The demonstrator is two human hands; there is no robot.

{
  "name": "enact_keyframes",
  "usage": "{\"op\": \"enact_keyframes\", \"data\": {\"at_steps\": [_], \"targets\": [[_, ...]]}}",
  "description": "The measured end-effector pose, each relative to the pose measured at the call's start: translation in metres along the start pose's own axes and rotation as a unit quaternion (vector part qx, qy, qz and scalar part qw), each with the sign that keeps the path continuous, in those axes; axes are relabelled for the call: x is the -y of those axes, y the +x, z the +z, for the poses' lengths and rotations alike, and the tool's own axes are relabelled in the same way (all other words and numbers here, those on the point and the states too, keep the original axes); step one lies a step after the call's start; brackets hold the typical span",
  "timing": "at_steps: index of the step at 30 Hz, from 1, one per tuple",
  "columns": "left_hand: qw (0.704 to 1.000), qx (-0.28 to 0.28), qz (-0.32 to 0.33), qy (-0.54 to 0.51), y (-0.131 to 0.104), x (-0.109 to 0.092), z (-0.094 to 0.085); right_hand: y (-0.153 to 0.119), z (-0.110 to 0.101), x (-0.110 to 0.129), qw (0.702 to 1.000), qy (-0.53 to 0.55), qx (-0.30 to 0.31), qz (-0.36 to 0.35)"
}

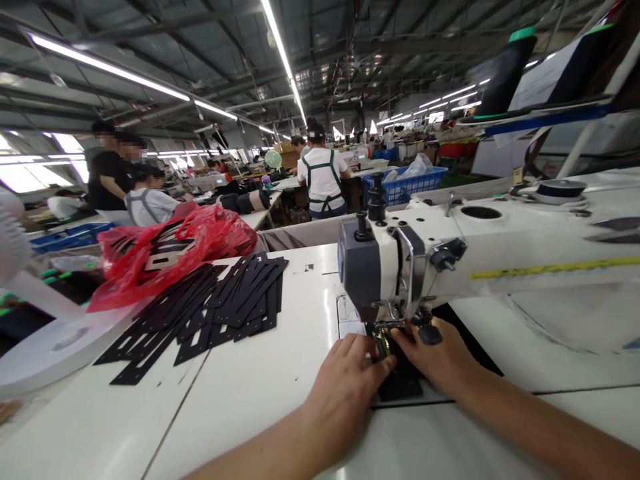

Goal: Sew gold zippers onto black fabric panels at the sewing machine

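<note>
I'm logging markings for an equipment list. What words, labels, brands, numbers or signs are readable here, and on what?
No readable text.
Yellow tape on the machine: any markings are too small and blurred to read.

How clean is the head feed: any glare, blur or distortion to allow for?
Head view: the windows at far left are washed out; bright streaks glare on the table beside the sewing machine; thread cones look stretched near the upper right edge; the left hand shows fairly clearly.
</note>
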State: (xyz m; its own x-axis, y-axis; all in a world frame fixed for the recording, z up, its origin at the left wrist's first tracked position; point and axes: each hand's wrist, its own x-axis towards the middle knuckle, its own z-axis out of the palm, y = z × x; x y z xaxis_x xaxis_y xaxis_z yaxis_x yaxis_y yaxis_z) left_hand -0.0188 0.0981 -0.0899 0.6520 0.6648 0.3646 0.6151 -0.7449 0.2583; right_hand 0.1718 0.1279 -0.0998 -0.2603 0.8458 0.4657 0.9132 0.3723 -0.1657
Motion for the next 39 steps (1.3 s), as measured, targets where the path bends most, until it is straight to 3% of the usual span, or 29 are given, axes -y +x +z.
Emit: {"op": "enact_keyframes", "data": {"at_steps": [6,8,11,14,16,19,21,23,33,39], "targets": [[0.998,-0.011,0.030,-0.047,-0.016,-0.007,-0.009,-0.033,-0.028,0.002,0.964,0.073,-0.035,-0.252],[0.998,0.001,0.000,-0.056,-0.009,-0.007,-0.012,-0.022,-0.033,0.004,0.971,0.113,0.019,-0.210],[0.995,-0.007,-0.089,-0.047,0.011,0.000,-0.012,0.010,-0.042,0.006,0.977,0.149,0.123,-0.095],[0.992,-0.022,-0.118,-0.031,0.026,0.008,-0.006,0.029,-0.051,0.006,0.974,0.156,0.144,-0.080],[0.993,-0.028,-0.112,-0.022,0.027,0.009,-0.003,0.023,-0.051,0.008,0.974,0.155,0.144,-0.079],[0.998,-0.036,-0.047,0.015,0.016,0.002,0.001,-0.007,-0.041,0.013,0.982,0.098,0.057,-0.149],[0.997,-0.046,0.020,0.067,0.008,-0.005,0.003,-0.029,-0.030,0.015,0.969,0.018,-0.053,-0.243],[0.990,-0.057,0.059,0.112,0.004,-0.010,0.004,-0.042,-0.021,0.015,0.954,-0.033,-0.099,-0.280],[0.985,-0.089,0.063,0.136,0.011,-0.003,0.011,-0.034,-0.009,0.009,0.954,-0.033,-0.104,-0.278],[0.988,-0.071,0.040,0.132,0.018,0.004,0.012,-0.025,-0.003,0.009,0.958,-0.042,-0.111,-0.261]]}}
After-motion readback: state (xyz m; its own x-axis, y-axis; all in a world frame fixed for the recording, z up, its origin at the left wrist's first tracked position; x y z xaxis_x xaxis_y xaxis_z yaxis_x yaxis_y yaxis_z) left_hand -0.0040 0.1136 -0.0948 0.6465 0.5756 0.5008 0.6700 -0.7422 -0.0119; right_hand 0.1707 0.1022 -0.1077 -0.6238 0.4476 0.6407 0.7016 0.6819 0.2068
